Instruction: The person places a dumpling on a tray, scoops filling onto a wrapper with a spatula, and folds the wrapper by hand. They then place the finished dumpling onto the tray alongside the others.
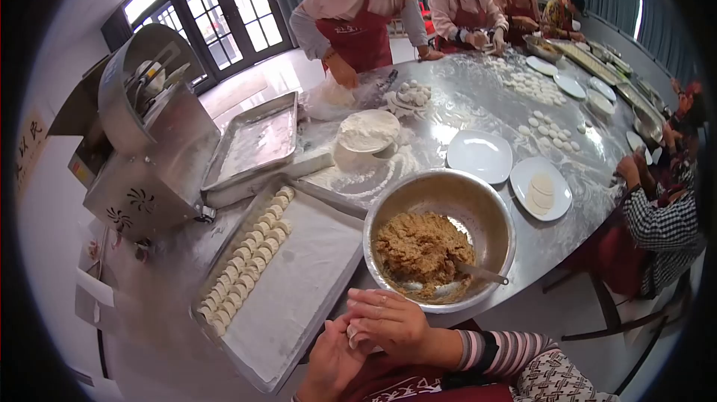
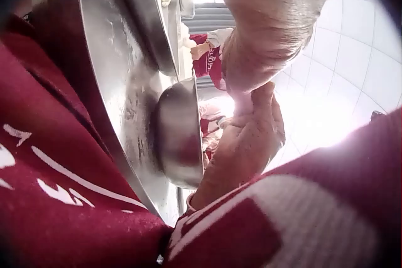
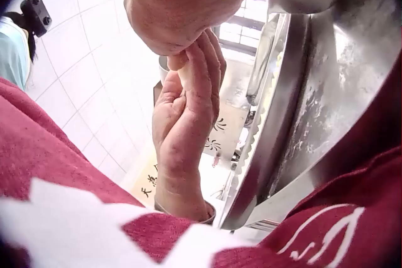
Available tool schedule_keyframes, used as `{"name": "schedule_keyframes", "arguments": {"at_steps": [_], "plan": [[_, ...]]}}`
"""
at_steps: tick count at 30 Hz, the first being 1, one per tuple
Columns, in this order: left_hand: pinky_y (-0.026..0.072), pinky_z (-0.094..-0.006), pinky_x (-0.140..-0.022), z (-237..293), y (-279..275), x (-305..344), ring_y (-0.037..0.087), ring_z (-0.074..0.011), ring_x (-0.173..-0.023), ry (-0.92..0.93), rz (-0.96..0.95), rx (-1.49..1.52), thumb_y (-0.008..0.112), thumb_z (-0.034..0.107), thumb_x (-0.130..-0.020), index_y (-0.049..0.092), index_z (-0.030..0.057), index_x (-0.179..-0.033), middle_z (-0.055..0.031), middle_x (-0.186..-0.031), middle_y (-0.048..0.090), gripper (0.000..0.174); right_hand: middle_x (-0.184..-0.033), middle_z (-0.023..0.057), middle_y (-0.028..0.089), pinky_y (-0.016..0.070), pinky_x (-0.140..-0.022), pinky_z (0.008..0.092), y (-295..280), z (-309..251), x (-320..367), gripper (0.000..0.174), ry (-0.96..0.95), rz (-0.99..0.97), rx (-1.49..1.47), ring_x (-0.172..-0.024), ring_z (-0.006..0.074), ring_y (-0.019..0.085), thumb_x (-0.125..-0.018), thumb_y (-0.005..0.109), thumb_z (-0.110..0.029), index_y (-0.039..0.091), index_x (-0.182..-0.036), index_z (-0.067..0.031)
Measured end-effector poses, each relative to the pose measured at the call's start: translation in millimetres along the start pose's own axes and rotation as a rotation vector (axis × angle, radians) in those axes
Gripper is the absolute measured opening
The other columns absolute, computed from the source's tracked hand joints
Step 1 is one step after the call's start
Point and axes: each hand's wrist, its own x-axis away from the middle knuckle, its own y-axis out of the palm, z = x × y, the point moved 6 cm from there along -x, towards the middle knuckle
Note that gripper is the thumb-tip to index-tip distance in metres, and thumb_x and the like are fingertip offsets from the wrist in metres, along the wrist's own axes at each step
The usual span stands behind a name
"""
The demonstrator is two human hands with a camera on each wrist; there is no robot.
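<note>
In the head view my left hand (image 1: 334, 363) and right hand (image 1: 392, 325) meet low in front of the apron, beside the tray's near edge. Between them they pinch a dumpling (image 1: 352, 335); only a small pale bit of its dough shows, and the fingers hide the rest. The left wrist view has the right hand (image 2: 246, 145) pressed up against the left. From the right wrist side, the left hand (image 3: 188, 101) reaches up with its fingers bent under the right hand. Just beyond the hands stands a steel bowl (image 1: 489, 234) of brown minced filling (image 1: 422, 249) with a metal spoon (image 1: 482, 273) in it.
Left of the bowl lies a metal tray (image 1: 299, 297) with rows of folded dumplings (image 1: 246, 264) along its left side. A plate (image 1: 556, 204) holds several round wrappers (image 1: 540, 194). Behind are a flour heap (image 1: 367, 132), an empty-looking tray (image 1: 258, 137), a steel machine (image 1: 153, 148) and other people.
</note>
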Motion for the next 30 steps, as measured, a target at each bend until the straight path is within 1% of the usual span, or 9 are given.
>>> {"name": "schedule_keyframes", "arguments": {"at_steps": [2,3,10,13,16,20,24,27,30], "plan": [[0.0387,-0.0394,-0.103,-9,1,-13,0.051,-0.0239,-0.117,0.034,-0.016,0.028,0.041,0.050,-0.096,0.035,-0.0047,-0.134,-0.0131,-0.126,0.052,0.067,-0.104,0.0154,0.067,0.0491,-0.090,0.0420,-16,11,-1,0.021,0.089,0.064,0.086,-0.107,0.0323,0.062,-0.072,0.075,-0.012,0.066,-0.088,-0.0023],[0.0387,-0.0394,-0.103,17,6,11,0.051,-0.0239,-0.117,0.041,-0.014,0.019,0.041,0.050,-0.096,0.035,-0.0047,-0.134,-0.0131,-0.126,0.052,0.067,-0.104,0.0154,0.067,0.0491,-0.090,0.0420,3,-13,-14,0.021,0.081,0.069,0.078,-0.107,0.0323,0.062,-0.072,0.075,-0.012,0.066,-0.088,-0.0023],[0.0389,-0.0401,-0.103,25,9,17,0.052,-0.0225,-0.116,0.113,0.077,-0.064,0.037,0.052,-0.097,0.040,-0.0032,-0.132,-0.0132,-0.127,0.052,0.065,-0.103,0.0162,0.066,0.0488,-0.090,0.0431,14,-14,-17,0.015,-0.003,-0.010,0.183,-0.105,0.0323,0.063,-0.073,0.072,-0.011,0.064,-0.082,-0.0014],[0.0382,-0.0410,-0.103,34,2,24,0.050,-0.0228,-0.118,0.158,0.061,-0.059,0.036,0.054,-0.096,0.040,-0.0010,-0.132,-0.0125,-0.129,0.050,0.066,-0.107,0.0153,0.065,0.0509,-0.086,0.0407,24,-25,-36,0.023,-0.073,-0.123,0.232,-0.106,0.0316,0.062,-0.074,0.072,-0.012,0.064,-0.093,-0.0012],[0.0369,-0.0410,-0.104,48,1,35,0.048,-0.0219,-0.120,0.184,0.115,-0.033,0.034,0.055,-0.096,0.038,0.0022,-0.135,-0.0105,-0.131,0.049,0.066,-0.115,0.0150,0.060,0.0474,-0.083,0.0371,53,-44,-57,0.048,-0.127,-0.566,0.295,-0.103,0.0276,0.059,-0.079,0.060,-0.019,0.052,-0.122,-0.0013],[0.0350,-0.0400,-0.105,61,-18,53,0.045,-0.0206,-0.123,0.161,0.117,0.005,0.032,0.053,-0.098,0.034,0.0056,-0.139,-0.0072,-0.133,0.046,0.063,-0.096,0.0095,0.061,0.0476,-0.073,0.0337,90,-58,-68,0.047,-0.310,-0.852,0.338,-0.092,0.0239,0.059,-0.075,0.058,-0.017,0.055,-0.118,0.0017],[0.0334,-0.0412,-0.107,84,-14,60,0.043,-0.0210,-0.127,0.161,-0.051,0.067,0.033,0.051,-0.098,0.031,0.0050,-0.140,-0.0088,-0.134,0.045,0.062,-0.103,0.0094,0.058,0.0466,-0.077,0.0364,114,-67,-86,0.043,-0.366,-1.021,0.360,-0.093,0.0260,0.058,-0.074,0.058,-0.014,0.053,-0.116,-0.0018],[0.0331,-0.0427,-0.107,95,-25,67,0.043,-0.0248,-0.128,0.220,0.051,0.166,0.038,0.048,-0.098,0.031,0.0021,-0.138,-0.0144,-0.135,0.045,0.061,-0.098,0.0082,0.059,0.0469,-0.074,0.0362,128,-55,-107,0.041,-0.302,-1.068,0.235,-0.089,0.0254,0.059,-0.070,0.059,-0.010,0.055,-0.110,-0.0024],[0.0361,-0.0445,-0.105,100,-46,71,0.046,-0.0297,-0.124,0.251,0.091,0.082,0.045,0.044,-0.096,0.035,-0.0005,-0.135,-0.0192,-0.133,0.047,0.060,-0.091,0.0100,0.063,0.0491,-0.070,0.0354,141,3,-124,0.024,-0.037,-0.905,0.130,-0.081,0.0252,0.062,-0.072,0.067,-0.007,0.064,-0.096,-0.0019]]}}
